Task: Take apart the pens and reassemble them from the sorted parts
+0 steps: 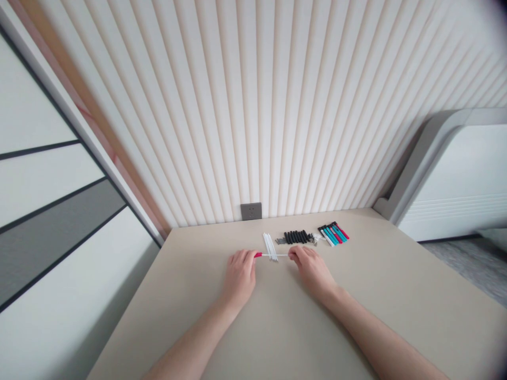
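My left hand [240,274] is closed around a red pen barrel [258,254], and only its end shows past the fingers. A thin white pen refill [281,255] runs level from that end toward my right hand [311,264], whose fingertips pinch its other end. Whether the refill sits inside the barrel or just meets it is too small to tell. Just behind it lies a bundle of white refills [269,245], side by side. To their right are a row of black rubber grips [296,237] and small grey pieces [281,241], too small to make out.
Farther right lie several pen barrels [334,234] in white, blue and red with black ends, beside small white parts [317,238]. The beige table [277,327] meets a ribbed wall with a dark socket [251,211]. A grey-white headboard [455,169] stands at right, a cabinet [59,253] at left.
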{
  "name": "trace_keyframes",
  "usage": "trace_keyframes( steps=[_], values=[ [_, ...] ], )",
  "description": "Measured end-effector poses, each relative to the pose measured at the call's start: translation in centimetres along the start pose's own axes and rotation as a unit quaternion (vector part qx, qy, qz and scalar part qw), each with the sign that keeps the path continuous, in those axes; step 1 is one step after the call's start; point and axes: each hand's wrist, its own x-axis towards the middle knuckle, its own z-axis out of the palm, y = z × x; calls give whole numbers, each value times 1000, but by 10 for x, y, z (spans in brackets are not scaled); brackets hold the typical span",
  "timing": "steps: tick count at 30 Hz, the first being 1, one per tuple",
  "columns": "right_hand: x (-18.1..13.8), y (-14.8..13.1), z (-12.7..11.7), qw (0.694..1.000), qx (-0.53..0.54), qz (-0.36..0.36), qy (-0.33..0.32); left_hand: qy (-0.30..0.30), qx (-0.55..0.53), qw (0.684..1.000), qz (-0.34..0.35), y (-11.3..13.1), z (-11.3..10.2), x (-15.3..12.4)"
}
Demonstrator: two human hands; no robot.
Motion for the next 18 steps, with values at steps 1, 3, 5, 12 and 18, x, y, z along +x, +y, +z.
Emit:
trace_keyframes(
  steps=[1, 3, 5, 12, 18],
  values=[
    [0, 0, 0, 1000, 5, -4, 3, -5, 6, 1000, 9, 1, -1, 0],
    [1, -1, 0, 1000, 17, -9, 12, -13, 19, 1000, 20, 4, -3, 0],
    [1, -3, -1, 999, 34, -14, 21, -21, 30, 999, 24, 7, -5, 0],
    [-2, -18, -6, 987, 129, -92, 24, -64, 53, 995, 61, 12, -7, -1],
    [-4, -19, -6, 980, 158, -114, 45, -93, 76, 989, 90, 12, -5, -5]
  ],
)
